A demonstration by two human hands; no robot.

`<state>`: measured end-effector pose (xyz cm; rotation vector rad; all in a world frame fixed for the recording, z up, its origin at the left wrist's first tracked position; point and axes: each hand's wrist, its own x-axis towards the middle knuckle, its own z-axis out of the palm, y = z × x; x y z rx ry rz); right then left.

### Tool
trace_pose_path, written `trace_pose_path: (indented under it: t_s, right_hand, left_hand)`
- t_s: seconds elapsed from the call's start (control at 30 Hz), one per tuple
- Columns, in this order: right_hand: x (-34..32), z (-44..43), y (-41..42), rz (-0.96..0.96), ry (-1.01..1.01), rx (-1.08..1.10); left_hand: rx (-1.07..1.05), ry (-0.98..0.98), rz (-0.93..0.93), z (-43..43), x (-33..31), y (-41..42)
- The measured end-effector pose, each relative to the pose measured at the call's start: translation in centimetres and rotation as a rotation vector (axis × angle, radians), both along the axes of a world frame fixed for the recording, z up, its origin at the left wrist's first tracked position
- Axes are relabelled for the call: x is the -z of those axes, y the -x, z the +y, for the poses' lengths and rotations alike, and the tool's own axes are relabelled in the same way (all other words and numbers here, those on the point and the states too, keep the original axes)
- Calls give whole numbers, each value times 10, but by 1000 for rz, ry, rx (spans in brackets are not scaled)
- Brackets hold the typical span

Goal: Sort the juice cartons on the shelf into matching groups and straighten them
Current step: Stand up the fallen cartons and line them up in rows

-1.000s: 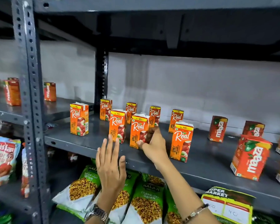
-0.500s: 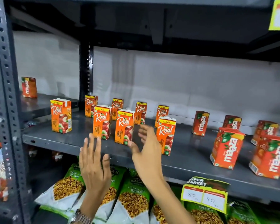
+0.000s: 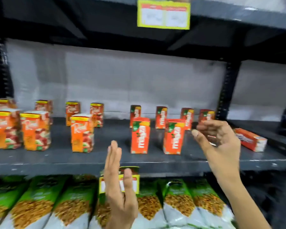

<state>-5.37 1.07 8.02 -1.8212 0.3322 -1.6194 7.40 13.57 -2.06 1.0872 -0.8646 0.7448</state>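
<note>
My left hand (image 3: 118, 184) hangs flat and edge-on in front of the shelf (image 3: 139, 164) lip, fingers straight and together, holding nothing and touching nothing I can make out. My right hand (image 3: 221, 142) is raised higher and further out over the shelf, fingers loosely curled and spread apart, thumb forward, also empty. Just left of that hand stand two red mango cartons (image 3: 156, 135) upright in the front row, with four more red ones (image 3: 161, 117) in a row behind them; one of those is partly hidden by my right fingers. Beyond the right hand, on its far side, a single red carton (image 3: 251, 141) lies flat on its side. Well to the left of my left hand the orange apple cartons (image 3: 82, 133) stand upright in two loose rows. Below both hands, green snack bags (image 3: 40, 200) fill the lower shelf, and a yellow price tag (image 3: 134, 180) sits just behind my left palm. Everything is motion-blurred.
</note>
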Motion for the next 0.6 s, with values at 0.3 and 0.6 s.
trace_pose_path:
  t_s: [0.3, 0.6]
  right_hand:
    - [25, -188, 65, 262, -208, 199]
    - [17, -247, 37, 671, -504, -99]
  left_hand:
    - [-2, -469, -343, -123, 13, 77]
    - [-281, -721, -381, -161, 28, 71]
